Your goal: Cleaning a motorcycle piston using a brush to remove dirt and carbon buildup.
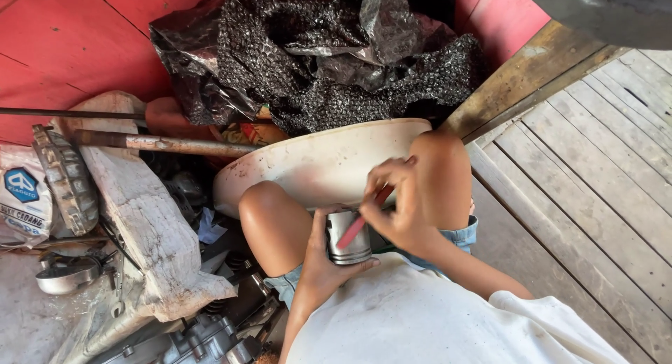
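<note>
Head view, lower centre | left hand (323, 264) wraps metal cup (348, 236) | right hand (390, 213) pinches red tool (362, 220), probably scraping | keep cup steady, short strokes.

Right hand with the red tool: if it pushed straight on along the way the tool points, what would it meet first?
The right hand angles the red tool down toward the metal piston held in the left hand. The tip looks already at the piston's top, so that would come first; depth is hard to judge.

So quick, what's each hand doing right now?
Left hand: closed around a short silver metal cylinder.
Right hand: closed on a thin red tool, its tip at the cylinder.
</note>
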